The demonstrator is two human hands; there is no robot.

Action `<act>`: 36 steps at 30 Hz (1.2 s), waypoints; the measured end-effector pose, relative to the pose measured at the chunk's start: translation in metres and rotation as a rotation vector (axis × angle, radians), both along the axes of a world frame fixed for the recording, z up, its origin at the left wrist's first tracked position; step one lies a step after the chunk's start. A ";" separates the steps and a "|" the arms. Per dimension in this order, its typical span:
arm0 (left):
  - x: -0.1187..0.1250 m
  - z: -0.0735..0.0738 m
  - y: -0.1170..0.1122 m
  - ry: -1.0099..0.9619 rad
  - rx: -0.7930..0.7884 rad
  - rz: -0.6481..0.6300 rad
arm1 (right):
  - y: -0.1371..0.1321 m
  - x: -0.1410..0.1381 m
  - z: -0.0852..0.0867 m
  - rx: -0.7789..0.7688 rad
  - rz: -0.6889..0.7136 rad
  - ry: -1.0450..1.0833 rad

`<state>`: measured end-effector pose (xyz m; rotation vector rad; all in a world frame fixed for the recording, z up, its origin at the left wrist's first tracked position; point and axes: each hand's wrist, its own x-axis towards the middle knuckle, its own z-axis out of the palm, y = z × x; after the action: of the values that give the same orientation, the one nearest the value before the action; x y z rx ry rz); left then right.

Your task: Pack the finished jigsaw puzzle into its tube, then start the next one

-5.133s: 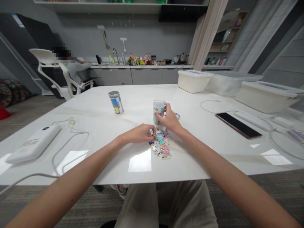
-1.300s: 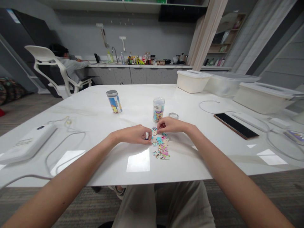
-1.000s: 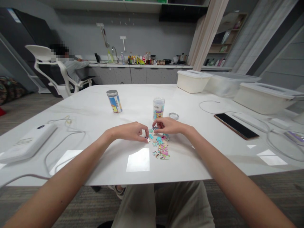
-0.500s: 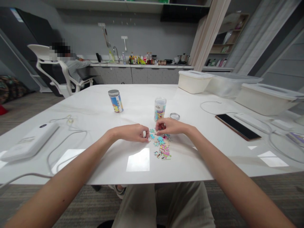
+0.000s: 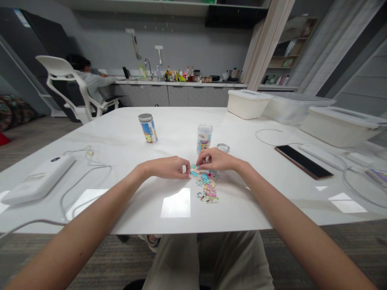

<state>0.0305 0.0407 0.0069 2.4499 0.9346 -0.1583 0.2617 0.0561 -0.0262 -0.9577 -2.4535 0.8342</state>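
Note:
A small heap of colourful jigsaw pieces (image 5: 207, 186) lies on the white table (image 5: 169, 133) just in front of me. My left hand (image 5: 169, 167) rests at the heap's left edge, fingers curled and pinched together at a piece. My right hand (image 5: 216, 160) sits at the heap's far edge, fingertips pinching a piece close to the left hand's. Just behind my right hand stands an open clear jar (image 5: 204, 138) with a printed label, and its round lid (image 5: 223, 148) lies beside it. A second, lidded jar (image 5: 147, 128) stands further left.
A dark phone (image 5: 303, 161) and cables lie to the right, with white lidded bins (image 5: 248, 103) behind them. At left sit a white device (image 5: 38, 178) and its cord. A person sits in a white chair (image 5: 72, 86) by the far counter.
Five seconds ago my right hand was on the open jar; it has come down to the heap. Over the last second both hands stay pinched together over the pieces with small finger shifts.

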 end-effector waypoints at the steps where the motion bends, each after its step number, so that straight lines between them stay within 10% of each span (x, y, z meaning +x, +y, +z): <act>1: -0.001 -0.001 0.001 0.001 0.002 0.001 | 0.000 0.000 0.001 -0.002 -0.003 -0.007; 36: -0.008 0.004 0.004 0.075 0.005 0.086 | 0.000 0.002 0.006 0.008 -0.127 -0.200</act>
<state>0.0221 0.0447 0.0111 2.4181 1.0721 -0.2192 0.2640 0.0558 -0.0204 -1.2339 -2.5260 0.7158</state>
